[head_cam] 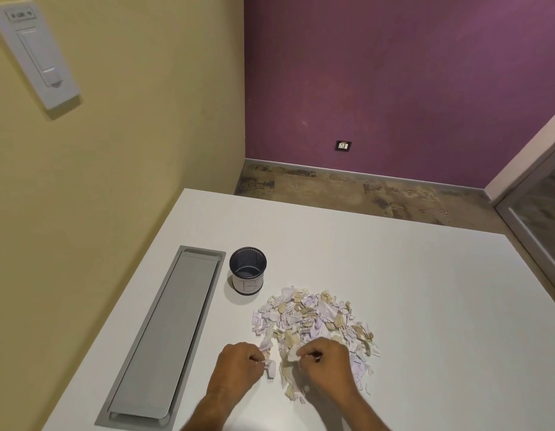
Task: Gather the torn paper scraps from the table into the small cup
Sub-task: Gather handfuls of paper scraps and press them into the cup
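A heap of torn paper scraps [313, 321], white, lilac and tan, lies on the white table [425, 290]. The small dark mesh cup [248, 270], with a white label marked "B", stands upright just beyond the heap's left side. It looks empty inside. My left hand [238, 365] rests at the heap's near-left edge, fingers curled on a few scraps. My right hand [326, 359] sits on the near edge of the heap, fingers pinched around a scrap.
A long grey cable-tray lid [167, 334] is set into the table left of the cup. A yellow wall with a light switch [36, 54] borders the table's left side. The table's far edge drops to the floor [363, 191].
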{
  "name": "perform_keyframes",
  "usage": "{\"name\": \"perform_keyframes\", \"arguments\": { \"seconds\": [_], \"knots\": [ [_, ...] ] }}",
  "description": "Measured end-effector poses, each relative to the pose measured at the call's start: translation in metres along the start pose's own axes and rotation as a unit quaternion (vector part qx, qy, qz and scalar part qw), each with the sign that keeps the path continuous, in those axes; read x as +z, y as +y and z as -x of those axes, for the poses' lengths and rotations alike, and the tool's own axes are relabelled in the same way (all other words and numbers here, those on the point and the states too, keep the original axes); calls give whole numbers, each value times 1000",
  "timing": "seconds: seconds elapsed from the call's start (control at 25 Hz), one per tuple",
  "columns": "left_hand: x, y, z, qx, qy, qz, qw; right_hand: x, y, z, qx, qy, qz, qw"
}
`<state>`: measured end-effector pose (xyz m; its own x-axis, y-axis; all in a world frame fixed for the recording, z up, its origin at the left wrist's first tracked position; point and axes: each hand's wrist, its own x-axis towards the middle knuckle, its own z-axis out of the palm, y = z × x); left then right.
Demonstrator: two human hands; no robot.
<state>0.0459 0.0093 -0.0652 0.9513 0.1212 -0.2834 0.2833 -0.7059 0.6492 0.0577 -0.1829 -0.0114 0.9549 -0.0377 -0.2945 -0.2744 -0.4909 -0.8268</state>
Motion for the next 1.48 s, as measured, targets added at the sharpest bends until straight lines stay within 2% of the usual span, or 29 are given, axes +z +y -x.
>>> {"name": "perform_keyframes", "arguments": {
  "seconds": [0.12,0.32,0.44,0.64,0.84,0.92,1.12,1.28,1.36,1.44,1.48],
  "knots": [
    [-10,0,-2,-3,28,65,997,-6,-31,-18,-12,14,-53,998],
    [-42,23,-15,-16,87,169,982,2,-97,-70,-88,24,-90,992],
    [-69,39,-26,-1,115,215,970,19,-126,-105,-128,16,-38,991],
    [-109,60,-50,-2,170,271,948,49,-139,-145,-170,-31,119,978],
    [-131,65,-89,-2,199,206,958,61,-137,-161,-176,-89,207,958],
    [-132,66,-104,0,183,151,971,57,-133,-162,-187,-67,187,962],
    [-123,71,-132,16,101,-56,993,43,-104,-160,-166,31,35,985],
    [-114,74,-142,72,55,-148,985,32,-73,-155,-152,37,74,985],
    [-111,69,-138,96,110,-113,983,28,-62,-152,-148,-10,145,978],
    [-106,56,-127,82,221,5,972,29,-54,-150,-163,-71,252,951],
    [-102,44,-121,56,254,52,964,30,-52,-149,-173,-101,302,932]
  ]
}}
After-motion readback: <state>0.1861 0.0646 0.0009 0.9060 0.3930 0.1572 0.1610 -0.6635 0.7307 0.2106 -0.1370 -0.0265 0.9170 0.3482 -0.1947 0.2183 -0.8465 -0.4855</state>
